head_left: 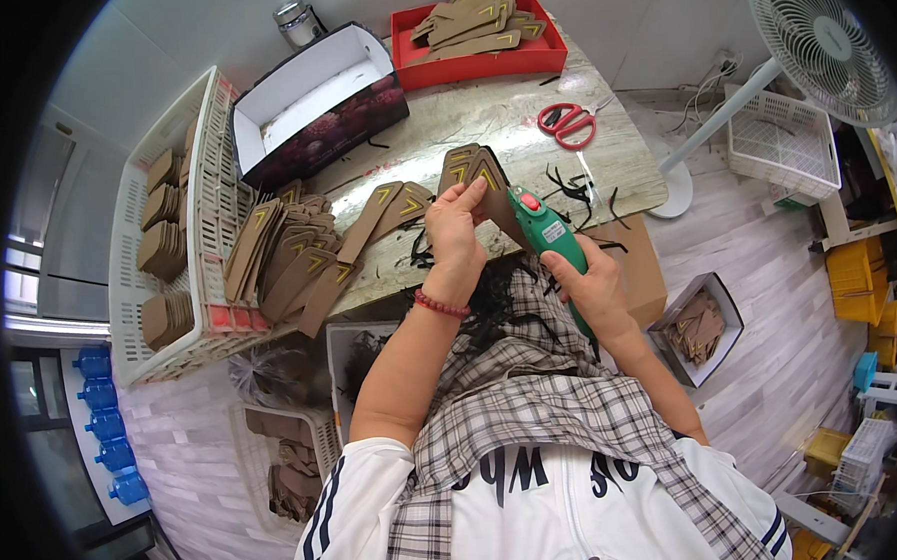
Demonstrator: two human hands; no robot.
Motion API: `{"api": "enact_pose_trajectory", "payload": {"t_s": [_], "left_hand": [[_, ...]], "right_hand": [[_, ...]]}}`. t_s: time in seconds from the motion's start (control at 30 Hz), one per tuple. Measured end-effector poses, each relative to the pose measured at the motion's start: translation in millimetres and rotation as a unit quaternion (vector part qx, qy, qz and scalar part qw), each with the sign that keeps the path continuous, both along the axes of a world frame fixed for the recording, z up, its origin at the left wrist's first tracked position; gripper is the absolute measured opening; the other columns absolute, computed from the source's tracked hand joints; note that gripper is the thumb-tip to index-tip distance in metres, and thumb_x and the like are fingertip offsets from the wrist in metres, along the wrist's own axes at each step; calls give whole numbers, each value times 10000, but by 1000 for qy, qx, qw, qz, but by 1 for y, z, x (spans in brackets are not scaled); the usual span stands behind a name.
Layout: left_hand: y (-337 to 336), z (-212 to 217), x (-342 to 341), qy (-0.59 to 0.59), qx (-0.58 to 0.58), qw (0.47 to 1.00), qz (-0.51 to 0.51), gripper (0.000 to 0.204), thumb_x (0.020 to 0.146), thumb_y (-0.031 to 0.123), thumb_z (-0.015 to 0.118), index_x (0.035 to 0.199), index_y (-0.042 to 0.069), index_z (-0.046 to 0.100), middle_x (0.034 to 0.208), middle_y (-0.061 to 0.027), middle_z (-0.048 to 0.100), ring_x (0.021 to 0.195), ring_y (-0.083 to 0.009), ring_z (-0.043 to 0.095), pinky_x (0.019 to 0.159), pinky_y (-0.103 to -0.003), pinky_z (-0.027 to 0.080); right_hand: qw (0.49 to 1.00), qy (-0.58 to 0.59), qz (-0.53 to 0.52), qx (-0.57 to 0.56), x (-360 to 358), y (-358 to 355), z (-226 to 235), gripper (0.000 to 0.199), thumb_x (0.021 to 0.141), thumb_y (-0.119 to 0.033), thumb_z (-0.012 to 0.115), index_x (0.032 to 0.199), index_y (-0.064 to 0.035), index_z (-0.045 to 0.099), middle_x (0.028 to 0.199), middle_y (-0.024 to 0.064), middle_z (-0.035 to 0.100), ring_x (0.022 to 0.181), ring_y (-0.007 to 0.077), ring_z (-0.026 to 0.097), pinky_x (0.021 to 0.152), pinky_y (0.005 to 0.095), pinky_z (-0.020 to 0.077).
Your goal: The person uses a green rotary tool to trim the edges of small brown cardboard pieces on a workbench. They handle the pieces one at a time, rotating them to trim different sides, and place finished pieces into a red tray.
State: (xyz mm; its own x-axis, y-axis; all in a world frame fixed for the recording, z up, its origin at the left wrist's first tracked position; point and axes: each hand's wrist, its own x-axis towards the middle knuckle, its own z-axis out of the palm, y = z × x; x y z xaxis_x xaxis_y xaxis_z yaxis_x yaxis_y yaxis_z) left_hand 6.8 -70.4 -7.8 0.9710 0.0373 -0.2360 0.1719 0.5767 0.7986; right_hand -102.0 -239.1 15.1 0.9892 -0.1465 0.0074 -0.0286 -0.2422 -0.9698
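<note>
My left hand [453,225], with a red bead bracelet at its wrist, pinches a flat brown strap-like piece [501,200] marked with a yellow chevron. In my right hand [594,282] is a green handheld electric cutter [555,233] with a red button. Its head touches or lies right beside the piece's edge; its blade I cannot make out. Another brown chevron piece [455,162] shows just behind. To the left, a heap of similar pieces [285,249] lies fanned on the table. Thin black trimmings [572,187] are scattered on the table and my checked apron [517,352].
Red-handled scissors [569,125] lie at the table's right. At the back stand a red box [479,70] of brown pieces and an open dark box [324,125]. A white crate [205,206] flanks the left side. A fan [824,48] stands right; a box [707,354] sits on the floor.
</note>
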Motion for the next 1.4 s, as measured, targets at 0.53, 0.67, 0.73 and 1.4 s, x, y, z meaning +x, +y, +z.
{"api": "enact_pose_trajectory", "payload": {"t_s": [0.53,0.67,0.73,1.4], "left_hand": [[-4,5,-20,-62,63,996,-17,50,879,64,691,853,25,673,790,-3,675,669,-61,576,647,-209,455],[1,12,-15,-83,77,993,-16,52,886,58,680,885,7,680,784,14,664,657,-41,564,596,-193,451],[6,17,-14,-84,99,991,-29,63,894,66,672,889,4,680,781,13,662,650,-40,562,589,-193,449],[36,57,7,-177,354,903,-166,87,879,78,659,888,-7,678,771,23,651,676,-29,549,617,-200,448]], "right_hand": [[1000,-15,11,13,4,-7,6,379,870,-301,735,1086,-3,646,686,10,624,555,56,534,510,242,438],[1000,-11,8,25,1,-12,7,381,864,-292,740,1090,0,644,673,8,614,550,55,532,501,241,432],[1000,-28,10,6,2,-17,3,386,860,-288,741,1094,2,642,663,8,607,550,55,531,497,244,429],[997,-37,55,-40,1,-39,17,395,840,-276,763,1091,7,647,693,22,603,594,81,538,549,263,450]]}}
